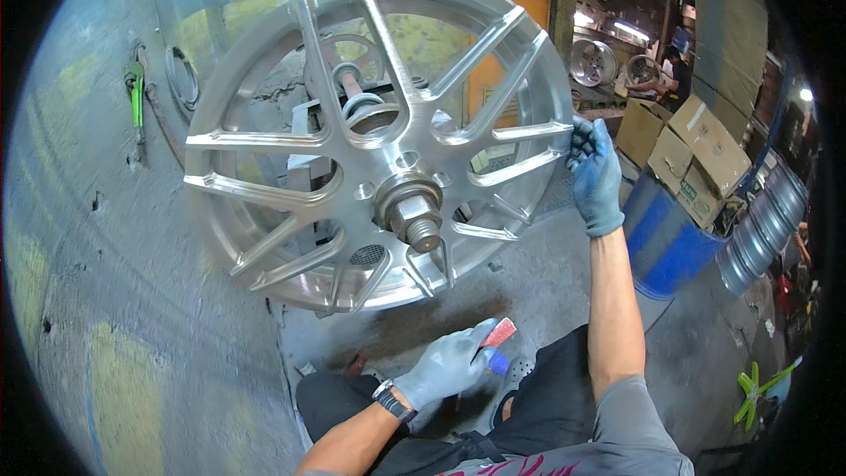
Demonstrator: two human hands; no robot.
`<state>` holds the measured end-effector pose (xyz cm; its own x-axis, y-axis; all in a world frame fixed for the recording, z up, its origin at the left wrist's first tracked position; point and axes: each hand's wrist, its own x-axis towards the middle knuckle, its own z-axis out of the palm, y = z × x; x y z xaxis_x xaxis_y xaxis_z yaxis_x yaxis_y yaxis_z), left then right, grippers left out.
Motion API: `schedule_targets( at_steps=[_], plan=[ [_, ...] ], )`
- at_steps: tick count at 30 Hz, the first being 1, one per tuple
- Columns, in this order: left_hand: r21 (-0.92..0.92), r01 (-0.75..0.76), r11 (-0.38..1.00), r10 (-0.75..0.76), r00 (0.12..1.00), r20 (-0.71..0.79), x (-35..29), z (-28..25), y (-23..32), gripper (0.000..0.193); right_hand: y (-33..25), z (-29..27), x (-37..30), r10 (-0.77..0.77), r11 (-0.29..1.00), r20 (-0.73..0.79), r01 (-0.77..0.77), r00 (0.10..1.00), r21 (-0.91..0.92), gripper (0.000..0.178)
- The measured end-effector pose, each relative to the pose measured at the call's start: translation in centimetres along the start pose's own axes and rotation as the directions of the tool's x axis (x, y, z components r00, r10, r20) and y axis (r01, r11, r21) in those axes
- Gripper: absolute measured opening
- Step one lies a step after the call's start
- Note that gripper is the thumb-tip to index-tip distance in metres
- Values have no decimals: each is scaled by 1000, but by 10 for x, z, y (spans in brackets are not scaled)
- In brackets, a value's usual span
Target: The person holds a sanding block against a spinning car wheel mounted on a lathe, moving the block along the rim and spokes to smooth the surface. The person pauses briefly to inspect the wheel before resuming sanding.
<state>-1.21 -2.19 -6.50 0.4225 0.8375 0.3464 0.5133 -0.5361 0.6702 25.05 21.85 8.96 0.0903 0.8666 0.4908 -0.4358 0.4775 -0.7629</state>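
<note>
Two gloved hands in view. Right hand point(595, 174) is up at the right rim of the silver alloy wheel point(379, 137), fingers closed on the rim edge near two spoke ends. Wheel sits upright on a threaded spindle with a large hex nut point(416, 214) at the hub, face toward the camera, filling the upper middle of the view. Left hand point(448, 363) is low, over the lap, well apart from the wheel, closed on a small red pad point(500, 332) with a blue piece just under it. Grey glove on the left, blue-grey on the right. Cardboard boxes point(692, 154) and a blue drum point(665, 238) stand behind on the right; green tool point(135, 92) hangs on the left wall.
</note>
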Motion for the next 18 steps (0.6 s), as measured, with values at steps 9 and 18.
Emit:
schedule_targets(
  at_steps=[9,18],
  plan=[
    [8,23,1000,-23,1000,-6,-1,5,-4,53,19,-6,-9,-42,999,4,42,999,-21,46],
    [27,45,999,-45,999,-2,-3,-1,-1,52,62,-16,-52,102,989,-101,-89,990,121,44]
  ],
)
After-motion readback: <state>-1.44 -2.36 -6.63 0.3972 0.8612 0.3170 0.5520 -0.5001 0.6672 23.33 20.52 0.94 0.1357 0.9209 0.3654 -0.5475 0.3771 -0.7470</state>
